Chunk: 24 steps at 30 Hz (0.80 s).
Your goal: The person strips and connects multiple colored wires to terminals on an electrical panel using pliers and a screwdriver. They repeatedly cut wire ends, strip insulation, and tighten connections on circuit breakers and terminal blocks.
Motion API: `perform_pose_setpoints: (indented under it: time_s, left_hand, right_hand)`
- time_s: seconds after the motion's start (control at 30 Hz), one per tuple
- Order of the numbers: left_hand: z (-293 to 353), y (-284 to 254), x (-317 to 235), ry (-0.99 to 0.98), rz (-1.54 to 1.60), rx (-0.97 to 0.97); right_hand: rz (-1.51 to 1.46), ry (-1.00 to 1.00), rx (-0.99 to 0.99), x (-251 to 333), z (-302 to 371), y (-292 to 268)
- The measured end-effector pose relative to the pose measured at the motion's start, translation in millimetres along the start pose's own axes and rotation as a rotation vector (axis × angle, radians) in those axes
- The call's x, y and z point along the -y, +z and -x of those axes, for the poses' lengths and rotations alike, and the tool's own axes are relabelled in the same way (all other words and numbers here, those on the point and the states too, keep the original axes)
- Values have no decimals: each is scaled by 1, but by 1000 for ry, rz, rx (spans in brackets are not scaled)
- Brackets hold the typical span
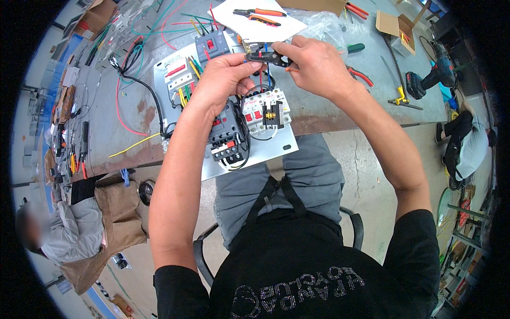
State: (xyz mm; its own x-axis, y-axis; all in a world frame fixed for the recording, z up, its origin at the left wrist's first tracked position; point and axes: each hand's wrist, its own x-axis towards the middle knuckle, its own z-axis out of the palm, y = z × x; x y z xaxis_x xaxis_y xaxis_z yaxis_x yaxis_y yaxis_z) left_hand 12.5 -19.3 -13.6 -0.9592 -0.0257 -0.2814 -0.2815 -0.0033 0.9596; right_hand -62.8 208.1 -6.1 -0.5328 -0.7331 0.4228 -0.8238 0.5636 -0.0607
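Note:
Over the far side of a metal mounting plate [287, 147], my right hand [319, 65] grips a wire stripper [268, 58] with a black head; a bit of orange handle shows below my fingers. My left hand [226, 76] is closed at the tool's jaws, its thumb and fingertips pinching what looks like a wire, mostly hidden. Under my hands, the plate carries a dark contactor [227, 130], a group of white breakers [255, 115] with red switches, another white breaker [175, 69] and a black breaker [211, 44]. Coloured wires run between them.
Pliers with orange handles [265, 13] lie on white paper [226, 15] beyond the plate. A cordless drill [436, 72], a yellow-handled tool [399, 97] and an open carton [396, 32] are at the right. Loose wires spread leftward. Someone in grey [77, 226] sits at left; another person [470, 143] is at right.

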Motion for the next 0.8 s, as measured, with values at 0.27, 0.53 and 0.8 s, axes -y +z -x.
perform_pose_setpoints:
  time_s: [0.27, 0.53, 0.8]
  left_hand:
    - [1, -2, 2, -7, -3, -6]
    - [2, 1, 4, -1, 10, -24]
    - [5, 13, -1, 78, -114, -98]
  right_hand:
    - [0, -25, -29, -2, 0, 1]
    - [-801, 510, -635, -46, -38, -97]
    - [-406, 289, -73, -37, 0, -47]
